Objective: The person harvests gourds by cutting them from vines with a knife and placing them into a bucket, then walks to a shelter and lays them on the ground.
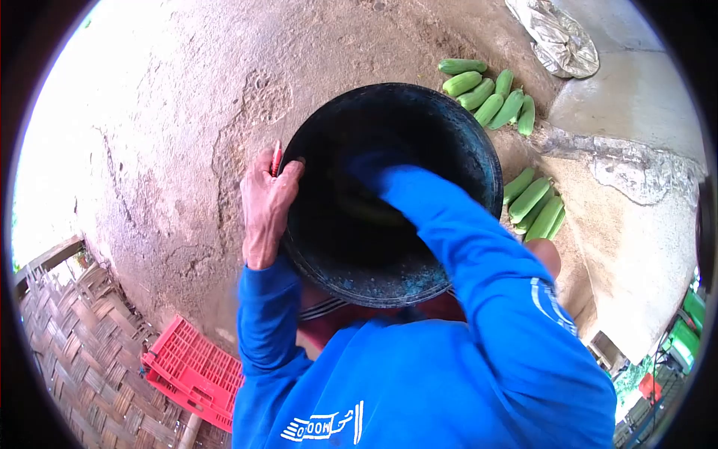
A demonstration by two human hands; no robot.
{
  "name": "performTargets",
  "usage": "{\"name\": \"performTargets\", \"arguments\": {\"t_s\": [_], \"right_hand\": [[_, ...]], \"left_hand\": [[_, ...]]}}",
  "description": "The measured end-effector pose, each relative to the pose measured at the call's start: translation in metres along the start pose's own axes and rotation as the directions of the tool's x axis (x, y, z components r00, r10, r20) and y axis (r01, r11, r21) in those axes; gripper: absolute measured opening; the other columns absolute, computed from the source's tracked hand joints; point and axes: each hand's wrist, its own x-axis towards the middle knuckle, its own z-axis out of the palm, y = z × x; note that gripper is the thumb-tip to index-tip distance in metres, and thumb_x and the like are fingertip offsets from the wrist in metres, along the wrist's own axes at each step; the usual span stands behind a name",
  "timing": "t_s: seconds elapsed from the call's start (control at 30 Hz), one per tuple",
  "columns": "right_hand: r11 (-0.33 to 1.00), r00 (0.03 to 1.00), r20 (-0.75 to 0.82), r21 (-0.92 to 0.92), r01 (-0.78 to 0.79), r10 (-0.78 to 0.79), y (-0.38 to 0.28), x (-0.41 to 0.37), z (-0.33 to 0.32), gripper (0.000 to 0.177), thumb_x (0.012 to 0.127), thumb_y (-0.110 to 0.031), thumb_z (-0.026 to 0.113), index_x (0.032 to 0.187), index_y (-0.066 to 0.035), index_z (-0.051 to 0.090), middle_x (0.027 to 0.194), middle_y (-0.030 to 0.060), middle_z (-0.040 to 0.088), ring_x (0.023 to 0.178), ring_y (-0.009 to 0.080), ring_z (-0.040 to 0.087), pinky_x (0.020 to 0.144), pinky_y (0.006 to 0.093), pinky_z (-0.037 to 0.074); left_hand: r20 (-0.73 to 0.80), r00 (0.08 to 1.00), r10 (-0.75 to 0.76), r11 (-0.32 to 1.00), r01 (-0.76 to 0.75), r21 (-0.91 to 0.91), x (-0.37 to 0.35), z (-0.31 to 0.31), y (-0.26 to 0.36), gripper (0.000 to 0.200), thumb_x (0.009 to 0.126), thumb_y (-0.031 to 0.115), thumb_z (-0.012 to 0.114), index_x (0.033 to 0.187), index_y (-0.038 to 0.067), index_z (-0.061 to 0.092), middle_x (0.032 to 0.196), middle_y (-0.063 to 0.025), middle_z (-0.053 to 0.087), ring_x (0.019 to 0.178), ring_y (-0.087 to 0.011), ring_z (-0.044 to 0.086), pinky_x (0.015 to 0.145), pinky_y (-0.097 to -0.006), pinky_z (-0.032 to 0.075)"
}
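A large round black tub (389, 290) stands mouth-up in front of me, its inside very dark. My left hand (268, 200) is closed on its left rim, thumb hooked over the edge. A slim red-and-white object with a pointed tip (277, 159) sticks up between the thumb and fingers of that hand. My right arm in a blue sleeve (449, 209) reaches down into the tub, and the right hand is hidden in the dark there. A faint pale green shape (370, 212) shows inside, below the arm.
Long green gourd-like vegetables (490, 108) lie in a group beyond the tub, with a second group (532, 206) to its right. A red plastic crate (196, 370) sits at lower left beside woven bamboo matting (90, 352). A crumpled pale sack (561, 41) lies at upper right.
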Motion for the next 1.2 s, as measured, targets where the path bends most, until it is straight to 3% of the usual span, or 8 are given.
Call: {"name": "performTargets", "arguments": {"t_s": [0.17, 0.47, 0.8, 0.83, 0.87, 0.93, 1.03, 1.2], "right_hand": [[0.997, 0.965, -0.251, 0.046, -0.065, 0.075, -0.002, 0.013, 0.097, 0.071, 0.078, -0.06, 0.064, 0.124, -0.006, 0.062, 0.122, 0.0259, 0.06, 0.116, 0.0365, 0.058, 0.1, 0.0427, 0.045], [0.991, 0.938, -0.328, 0.109, -0.078, 0.11, 0.012, -0.008, 0.119, 0.075, 0.078, -0.06, 0.065, 0.129, -0.006, 0.059, 0.127, 0.0255, 0.057, 0.12, 0.0369, 0.055, 0.103, 0.0421, 0.044], [0.975, 0.901, -0.431, 0.215, 0.051, 0.048, 0.024, -0.106, -0.062, 0.08, 0.076, -0.06, 0.067, 0.134, -0.006, 0.055, 0.133, 0.025, 0.054, 0.124, 0.0373, 0.053, 0.106, 0.0414, 0.042], [0.96, 0.958, -0.281, 0.278, 0.033, 0.048, 0.02, -0.126, -0.097, 0.088, 0.074, -0.06, 0.069, 0.141, -0.008, 0.047, 0.141, 0.022, 0.049, 0.128, 0.0373, 0.049, 0.109, 0.0399, 0.038], [0.969, 0.897, -0.442, 0.209, 0.133, -0.028, 0.016, -0.161, -0.112, 0.073, 0.073, -0.055, 0.073, 0.126, -0.006, 0.059, 0.123, 0.0207, 0.061, 0.113, 0.0363, 0.059, 0.097, 0.0405, 0.047], [0.899, 0.929, -0.363, 0.377, 0.222, -0.077, 0.001, -0.23, -0.15, 0.057, 0.072, -0.052, 0.074, 0.088, 0.001, 0.063, 0.085, 0.0178, 0.064, 0.084, 0.0311, 0.063, 0.074, 0.0413, 0.048], [0.709, 0.918, -0.392, 0.664, 0.239, 0.057, 0.026, -0.297, -0.144, 0.032, 0.08, -0.028, 0.078, 0.094, -0.002, 0.066, 0.077, 0.0072, 0.066, 0.066, 0.0103, 0.062, 0.058, 0.0252, 0.049], [0.129, 0.667, -0.554, 0.808, 0.575, 0.499, 0.114, -0.329, -0.066, 0.042, 0.086, -0.039, 0.069, 0.106, -0.001, 0.065, 0.078, 0.0083, 0.067, 0.067, 0.0157, 0.066, 0.061, 0.0277, 0.055]], "left_hand": [[-0.039, 0.998, 0.04, 0.998, -0.038, 0.046, -0.005, 0.003, -0.002, 0.034, 0.079, 0.032, 0.064, 0.082, -0.001, 0.056, 0.068, -0.0211, 0.057, 0.066, -0.0366, 0.058, 0.064, -0.0443, 0.044], [-0.006, 0.996, 0.093, 0.995, -0.093, 0.02, -0.009, 0.0, 0.002, 0.032, 0.082, 0.032, 0.062, 0.083, 0.0, 0.057, 0.064, -0.019, 0.055, 0.06, -0.0327, 0.055, 0.061, -0.0418, 0.044], [0.004, 1.0, 0.031, 1.0, -0.031, 0.0, -0.007, -0.003, 0.004, 0.034, 0.078, 0.032, 0.063, 0.081, -0.001, 0.056, 0.067, -0.0197, 0.056, 0.066, -0.0326, 0.056, 0.064, -0.0439, 0.043], [0.0, 0.999, 0.041, 0.999, -0.041, -0.007, -0.006, -0.003, 0.002, 0.034, 0.078, 0.032, 0.063, 0.081, -0.001, 0.056, 0.067, -0.0197, 0.056, 0.066, -0.0326, 0.056, 0.064, -0.0439, 0.043], [0.007, 0.999, 0.043, 0.999, -0.043, -0.004, -0.004, -0.003, 0.0, 0.034, 0.078, 0.032, 0.063, 0.081, -0.001, 0.055, 0.067, -0.0189, 0.055, 0.066, -0.0311, 0.056, 0.063, -0.0432, 0.043], [0.016, 0.999, 0.04, 0.999, -0.039, -0.025, -0.004, -0.002, -0.005, 0.034, 0.077, 0.032, 0.064, 0.084, 0.0, 0.057, 0.068, -0.0159, 0.056, 0.066, -0.027, 0.056, 0.064, -0.0404, 0.044], [0.013, 1.0, -0.024, 0.999, 0.025, -0.047, -0.006, -0.003, 0.004, 0.034, 0.077, 0.032, 0.064, 0.089, 0.001, 0.06, 0.07, -0.0148, 0.058, 0.068, -0.0267, 0.057, 0.065, -0.0397, 0.045], [0.024, 1.0, -0.003, 1.0, 0.003, 0.008, -0.001, -0.001, -0.008, 0.033, 0.078, 0.031, 0.063, 0.09, 0.0, 0.059, 0.068, -0.0115, 0.054, 0.064, -0.022, 0.051, 0.062, -0.0384, 0.042]]}}
